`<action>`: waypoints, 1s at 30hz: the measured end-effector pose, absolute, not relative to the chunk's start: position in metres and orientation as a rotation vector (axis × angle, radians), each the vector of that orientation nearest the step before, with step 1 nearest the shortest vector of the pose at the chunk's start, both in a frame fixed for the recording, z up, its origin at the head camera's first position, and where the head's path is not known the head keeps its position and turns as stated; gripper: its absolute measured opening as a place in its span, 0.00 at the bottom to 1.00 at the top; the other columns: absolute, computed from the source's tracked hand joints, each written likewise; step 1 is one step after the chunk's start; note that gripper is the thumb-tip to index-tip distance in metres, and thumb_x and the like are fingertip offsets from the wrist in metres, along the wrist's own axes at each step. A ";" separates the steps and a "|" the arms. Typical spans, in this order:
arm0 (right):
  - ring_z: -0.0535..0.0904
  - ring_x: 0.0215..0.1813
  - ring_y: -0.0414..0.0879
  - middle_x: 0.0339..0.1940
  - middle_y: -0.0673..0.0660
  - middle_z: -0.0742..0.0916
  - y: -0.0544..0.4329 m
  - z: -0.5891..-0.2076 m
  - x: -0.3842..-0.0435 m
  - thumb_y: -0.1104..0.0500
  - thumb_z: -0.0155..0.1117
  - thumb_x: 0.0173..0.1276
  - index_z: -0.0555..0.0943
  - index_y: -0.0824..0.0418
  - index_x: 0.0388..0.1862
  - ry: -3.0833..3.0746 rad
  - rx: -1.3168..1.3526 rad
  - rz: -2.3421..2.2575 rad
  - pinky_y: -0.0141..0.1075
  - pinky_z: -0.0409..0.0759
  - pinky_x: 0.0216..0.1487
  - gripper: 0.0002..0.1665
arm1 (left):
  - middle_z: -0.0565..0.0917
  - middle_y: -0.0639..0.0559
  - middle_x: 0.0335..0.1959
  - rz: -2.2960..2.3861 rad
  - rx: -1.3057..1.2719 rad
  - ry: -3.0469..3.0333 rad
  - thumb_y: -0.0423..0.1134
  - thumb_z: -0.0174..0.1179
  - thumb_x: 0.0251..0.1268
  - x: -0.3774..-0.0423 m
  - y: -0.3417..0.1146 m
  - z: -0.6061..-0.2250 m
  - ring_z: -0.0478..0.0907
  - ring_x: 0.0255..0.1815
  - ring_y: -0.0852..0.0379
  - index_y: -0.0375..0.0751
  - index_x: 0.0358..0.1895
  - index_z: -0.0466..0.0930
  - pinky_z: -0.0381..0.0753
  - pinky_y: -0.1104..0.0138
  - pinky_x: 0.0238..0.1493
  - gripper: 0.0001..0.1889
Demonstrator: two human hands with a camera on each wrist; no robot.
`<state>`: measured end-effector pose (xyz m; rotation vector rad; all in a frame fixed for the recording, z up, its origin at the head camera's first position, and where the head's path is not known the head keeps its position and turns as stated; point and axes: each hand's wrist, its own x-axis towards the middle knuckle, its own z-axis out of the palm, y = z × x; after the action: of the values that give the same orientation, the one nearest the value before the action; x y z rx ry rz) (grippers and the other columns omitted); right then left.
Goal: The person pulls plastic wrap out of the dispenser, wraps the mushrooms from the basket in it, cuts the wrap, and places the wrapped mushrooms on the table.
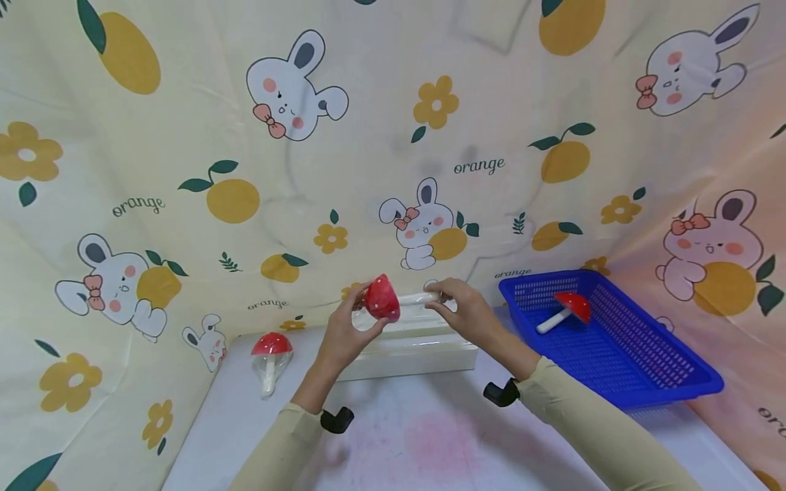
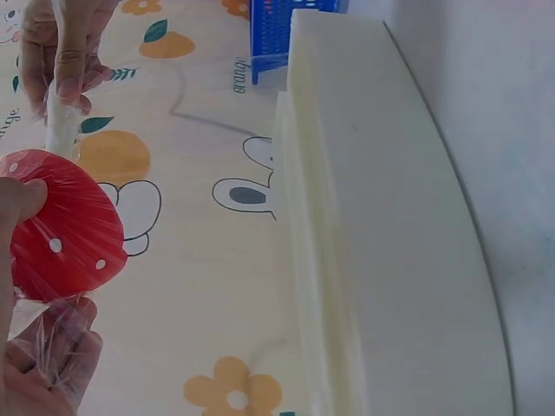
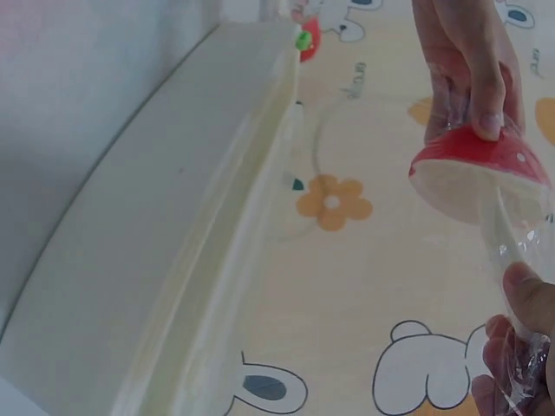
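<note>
A toy mushroom [image 1: 382,300] with a white-dotted red cap and a white stem, in clear plastic film, is held sideways between both hands. My left hand [image 1: 346,334] grips the cap, thumb on one side and fingers on the other. My right hand [image 1: 467,310] pinches the far end of the stem. In the left wrist view, loose film bunches beside the cap [image 2: 65,230]. The right wrist view shows the cap's pale underside and the right thumb [image 3: 525,290] against the wrapped stem.
Behind the hands stands a long white box [image 1: 408,361] with film along its top. Another wrapped mushroom [image 1: 271,344] lies on the white table to the left. At the right, a blue basket [image 1: 620,395] holds one mushroom [image 1: 574,307]. A patterned cloth [image 1: 368,157] hangs behind.
</note>
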<state>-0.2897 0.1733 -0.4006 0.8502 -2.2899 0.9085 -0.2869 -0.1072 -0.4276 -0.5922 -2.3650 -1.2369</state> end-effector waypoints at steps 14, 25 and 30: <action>0.85 0.46 0.49 0.47 0.57 0.90 0.174 -0.384 -0.293 0.65 0.79 0.67 0.87 0.62 0.60 -2.248 0.854 0.921 0.49 0.90 0.51 0.22 | 0.78 0.49 0.74 -1.209 -0.621 -2.299 0.40 0.81 0.62 -0.284 -0.105 -0.407 0.78 0.70 0.46 0.50 0.79 0.67 0.83 0.48 0.67 0.44; 0.85 0.48 0.50 0.51 0.58 0.90 0.172 -0.372 -0.288 0.63 0.79 0.68 0.87 0.60 0.62 -2.252 0.805 0.918 0.46 0.90 0.54 0.24 | 0.78 0.50 0.74 -1.174 -0.623 -2.264 0.40 0.81 0.61 -0.283 -0.106 -0.397 0.78 0.71 0.47 0.51 0.79 0.67 0.83 0.51 0.67 0.44; 0.86 0.48 0.49 0.52 0.57 0.90 0.174 -0.371 -0.281 0.62 0.79 0.69 0.87 0.59 0.64 -2.240 0.804 0.925 0.49 0.90 0.55 0.24 | 0.78 0.52 0.74 -1.182 -0.623 -2.266 0.40 0.82 0.60 -0.276 -0.106 -0.395 0.78 0.70 0.49 0.52 0.79 0.67 0.83 0.53 0.67 0.45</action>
<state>-0.2810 0.1736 -0.3714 0.8044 -2.2396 0.9246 -0.2755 -0.1056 -0.3954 -0.6233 -2.2662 -1.1820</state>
